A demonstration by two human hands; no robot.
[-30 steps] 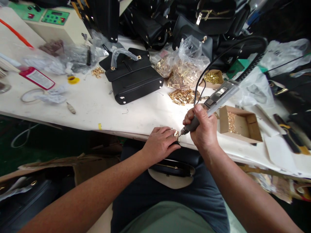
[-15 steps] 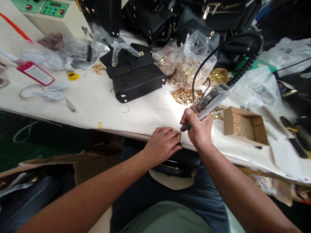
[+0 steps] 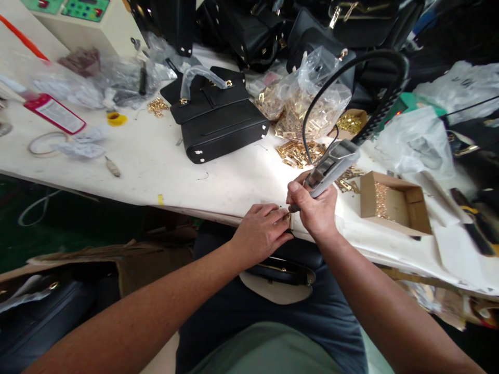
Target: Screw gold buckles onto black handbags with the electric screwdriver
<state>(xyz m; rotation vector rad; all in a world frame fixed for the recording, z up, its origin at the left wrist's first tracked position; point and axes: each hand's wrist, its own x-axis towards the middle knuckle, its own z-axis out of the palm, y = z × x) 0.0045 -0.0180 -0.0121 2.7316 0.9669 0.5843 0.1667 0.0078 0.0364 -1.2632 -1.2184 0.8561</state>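
Observation:
My right hand [image 3: 315, 205] is wrapped round a grey power screwdriver [image 3: 331, 165] with a black cable. The driver's tip points down at a small gold metal piece [image 3: 288, 218] at the table's front edge. My left hand [image 3: 263, 231] presses on that spot from the left, its fingers close together over the gold piece and the bag's edge. Below it a black bag with a beige flap [image 3: 276, 291] lies across my lap, partly hidden by my left hand.
A black handbag [image 3: 224, 130] lies on the white table [image 3: 234, 187]. Loose gold fittings [image 3: 298, 154] and a plastic bag of fittings [image 3: 300, 111] are behind the driver. An open cardboard box [image 3: 419, 208] with small screws stands right. A red-labelled bottle [image 3: 56, 113] lies left.
The screwdriver's body and cable have swung slightly left and more upright, with my right hand shifting a little left. My left hand has stayed nearly in place.

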